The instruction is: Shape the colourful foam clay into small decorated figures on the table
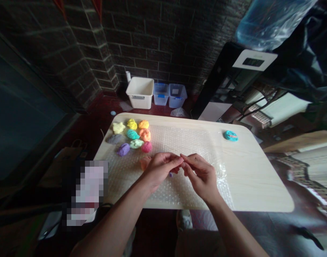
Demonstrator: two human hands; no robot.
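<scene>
My left hand [163, 166] and my right hand [199, 172] meet above the bubble wrap [187, 142], fingertips pinched together. Whatever sits between them is too small or hidden to make out. Just under my left fingers a tiny purple piece [171, 174] shows. Partly covered by my left hand, an orange-brown lump of modelling clay [145, 163] lies on the wrap. Beyond it are several clay lumps, among them a purple one [123, 149], a pink-red one [146, 146], a teal one [132, 134] and a grey one [115, 139].
A turquoise clay disc with an orange stripe [231, 135] lies on the right of the wooden table [254, 171]. Behind the table, a white bin [139, 92] and two clear tubs [177, 95] stand by the brick wall. A water dispenser [219, 85] rises at the back right.
</scene>
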